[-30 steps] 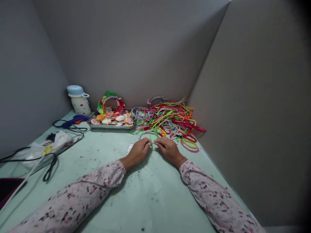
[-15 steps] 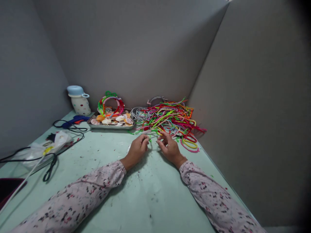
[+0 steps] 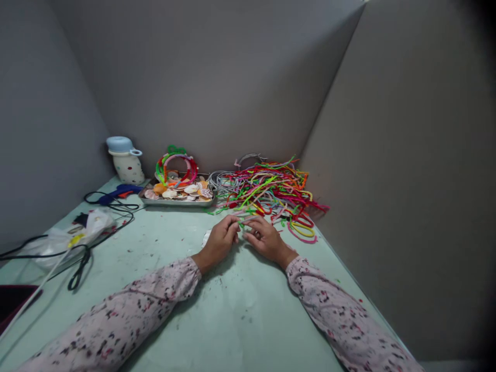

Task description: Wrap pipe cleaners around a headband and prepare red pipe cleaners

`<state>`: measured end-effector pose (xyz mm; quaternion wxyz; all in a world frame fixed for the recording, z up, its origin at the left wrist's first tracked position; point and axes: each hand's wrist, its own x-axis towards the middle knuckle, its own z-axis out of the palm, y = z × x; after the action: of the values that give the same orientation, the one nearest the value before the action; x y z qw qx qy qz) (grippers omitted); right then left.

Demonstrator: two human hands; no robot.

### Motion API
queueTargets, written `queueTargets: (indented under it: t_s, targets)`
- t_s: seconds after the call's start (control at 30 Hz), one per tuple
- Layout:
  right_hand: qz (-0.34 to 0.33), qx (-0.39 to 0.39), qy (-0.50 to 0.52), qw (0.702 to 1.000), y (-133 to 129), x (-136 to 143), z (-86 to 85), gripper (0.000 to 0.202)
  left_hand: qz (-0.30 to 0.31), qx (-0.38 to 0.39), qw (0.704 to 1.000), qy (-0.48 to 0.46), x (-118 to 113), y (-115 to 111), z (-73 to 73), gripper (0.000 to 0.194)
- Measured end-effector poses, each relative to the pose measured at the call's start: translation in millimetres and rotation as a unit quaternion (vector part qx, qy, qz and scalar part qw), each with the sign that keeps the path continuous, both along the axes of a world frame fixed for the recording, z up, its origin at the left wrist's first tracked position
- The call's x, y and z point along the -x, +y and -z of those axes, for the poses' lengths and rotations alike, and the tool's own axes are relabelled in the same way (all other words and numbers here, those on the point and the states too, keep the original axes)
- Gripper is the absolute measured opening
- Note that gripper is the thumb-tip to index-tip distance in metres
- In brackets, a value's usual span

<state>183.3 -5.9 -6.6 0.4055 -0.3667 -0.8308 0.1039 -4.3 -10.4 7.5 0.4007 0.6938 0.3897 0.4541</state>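
Observation:
My left hand [image 3: 220, 240] is closed in a pinch on a thin grey wire, its thumb against the bent forefinger. A short green pipe cleaner [image 3: 241, 225] shows at the wire, between the two hands. My right hand [image 3: 268, 239] meets it from the other side, fingers curled and fingertips on the wire and the green piece. Most of the wire is hidden by the fingers. Just beyond my hands lies a tangled pile of coloured pipe cleaners [image 3: 267, 183]. Beside my left hand, a small white object [image 3: 206, 237] is partly covered.
A metal tray [image 3: 178, 203] of seashells holds several pipe-cleaner-wrapped rings [image 3: 189, 165]. Coiled grey wire [image 3: 225, 182] lies to its right. At left are a bottle [image 3: 127, 164], a blue-handled tool [image 3: 118, 192], black cable [image 3: 77, 276] and a plastic bag [image 3: 98, 222]. Grey walls enclose the table.
My right hand has moved left, closer to my left hand, and its spread fingers have curled in onto the wire. My left hand stays nearly in place.

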Motion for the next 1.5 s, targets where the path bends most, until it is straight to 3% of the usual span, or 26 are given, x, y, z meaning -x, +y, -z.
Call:
queueTargets:
  t_s: [0.43,0.63,0.93,1.27,1.5]
  targets:
    - [-0.023,0.008,0.008,1.000,-5.2,-0.7,-5.0,0.014,-0.053,-0.050,0.997,0.023,-0.1,-0.5,-2.5,0.017]
    - [-0.031,0.034,0.005,0.999,-7.4,-2.4,-4.9,0.022,-0.084,-0.053,0.995,0.018,1.4,5.0,0.6,0.019]
    - [0.105,0.064,0.105,0.987,-1.8,-3.6,-2.3,0.024,-0.032,-0.036,0.997,0.068,0.6,0.2,-1.6,0.019]
    - [0.105,0.091,0.155,0.978,1.6,-4.2,1.6,0.022,0.018,-0.001,0.997,0.069,1.8,-1.1,-3.3,0.022]
    - [0.110,0.080,0.139,0.981,1.6,-3.8,3.4,0.021,0.020,0.002,0.998,0.062,2.4,1.1,0.1,0.029]
